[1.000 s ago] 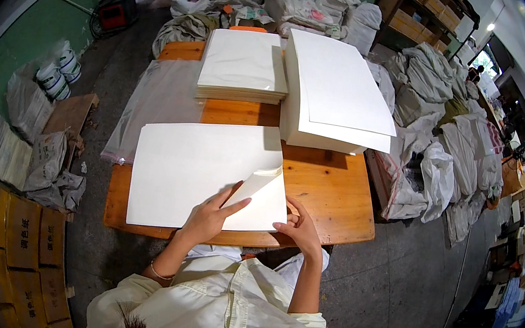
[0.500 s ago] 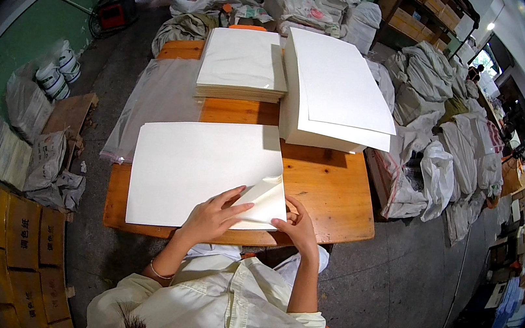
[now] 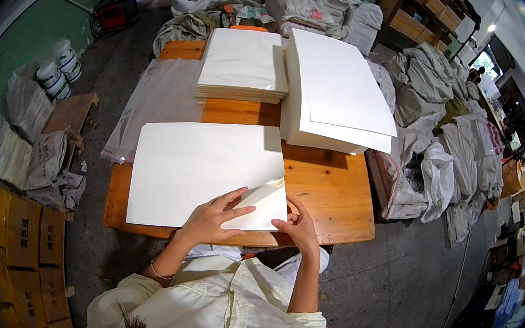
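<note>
A stack of large white paper sheets (image 3: pixel 200 163) lies at the near side of the wooden table. Its near right corner is partly turned up, and the lifted flap (image 3: pixel 263 195) curls back toward the left. My left hand (image 3: pixel 213 216) rests on the stack beside this flap, fingers spread and touching the turned-back sheets. At the right edge, my right hand (image 3: pixel 299 229) pinches the corner of the sheets below, its thumb on top and its other fingers bent. How many sheets it grips cannot be made out.
Behind the stack stand a smaller pile of cream paper (image 3: pixel 245 63) and a tall pile of white sheets (image 3: pixel 347 86) on the wooden table (image 3: pixel 331 192). Clear plastic bags (image 3: pixel 155 105) lie at the table's left. Sacks (image 3: pixel 467 150) crowd the right; cartons (image 3: pixel 21 233) stand lower left.
The turned-up corner has narrowed and curled further, with more of the flat sheet showing beneath it. My left thumb has spread away from the fingers; my right hand keeps its place.
</note>
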`<state>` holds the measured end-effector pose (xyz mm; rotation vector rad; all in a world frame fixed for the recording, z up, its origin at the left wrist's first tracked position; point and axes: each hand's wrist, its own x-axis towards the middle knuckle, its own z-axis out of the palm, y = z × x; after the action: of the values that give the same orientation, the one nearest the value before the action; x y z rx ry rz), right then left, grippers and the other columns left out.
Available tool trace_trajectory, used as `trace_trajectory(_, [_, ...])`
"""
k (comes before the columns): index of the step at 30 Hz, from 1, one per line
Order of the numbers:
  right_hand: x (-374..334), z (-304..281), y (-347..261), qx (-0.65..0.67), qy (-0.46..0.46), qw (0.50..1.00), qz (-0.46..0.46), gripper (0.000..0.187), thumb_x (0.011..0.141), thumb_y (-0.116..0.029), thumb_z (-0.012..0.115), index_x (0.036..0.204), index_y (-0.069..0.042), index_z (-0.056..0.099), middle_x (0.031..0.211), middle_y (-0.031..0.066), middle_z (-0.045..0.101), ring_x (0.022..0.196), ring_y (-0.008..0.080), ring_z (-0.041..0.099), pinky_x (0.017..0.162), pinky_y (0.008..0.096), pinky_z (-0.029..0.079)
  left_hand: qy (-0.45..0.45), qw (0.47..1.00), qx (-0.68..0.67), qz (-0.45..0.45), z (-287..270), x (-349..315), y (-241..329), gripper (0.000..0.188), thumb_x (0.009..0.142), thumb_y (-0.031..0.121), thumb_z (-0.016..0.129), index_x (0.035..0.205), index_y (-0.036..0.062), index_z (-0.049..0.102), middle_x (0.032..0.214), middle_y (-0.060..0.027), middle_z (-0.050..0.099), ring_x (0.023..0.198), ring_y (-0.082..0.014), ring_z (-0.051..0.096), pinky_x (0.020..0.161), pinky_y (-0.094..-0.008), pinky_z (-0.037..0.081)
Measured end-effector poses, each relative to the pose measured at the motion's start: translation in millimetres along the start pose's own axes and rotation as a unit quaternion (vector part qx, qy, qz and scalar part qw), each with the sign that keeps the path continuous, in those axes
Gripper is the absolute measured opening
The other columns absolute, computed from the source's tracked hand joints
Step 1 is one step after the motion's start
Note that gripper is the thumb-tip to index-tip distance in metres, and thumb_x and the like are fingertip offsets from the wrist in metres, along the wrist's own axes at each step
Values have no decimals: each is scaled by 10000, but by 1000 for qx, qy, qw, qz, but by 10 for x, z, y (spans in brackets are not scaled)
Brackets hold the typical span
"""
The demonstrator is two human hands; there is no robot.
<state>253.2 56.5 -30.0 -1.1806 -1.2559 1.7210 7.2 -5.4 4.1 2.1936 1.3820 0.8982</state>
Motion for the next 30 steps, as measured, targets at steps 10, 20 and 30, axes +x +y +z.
trace_trajectory(10, [-38,-8,-71,32,-42,998,-20,744,743,35,747,1385,9,372,745,36,650,686,72,595,626,183,451,101,992,72,13,127,-14,-154,465,877,16,509,1261,265,595,1394,-112,432,1130,-253,581,925,-350,512])
trace_trajectory(20, [-17,31,-39,-6,6,1000,-11,717,734,4,769,1355,10,410,733,26,642,640,58,572,593,182,441,17,1000,19,17,37,-5,-54,602,648,265,820,1219,272,628,1451,-124,365,1162,-279,566,920,-370,522])
trace_trajectory(30, [4,17,34,0,19,1000,-20,628,784,-62,746,1331,0,442,694,-1,607,613,48,538,564,177,417,53,998,37,24,94,-4,-123,471,818,68,627,1263,219,592,1413,-102,418,1145,-256,568,914,-353,515])
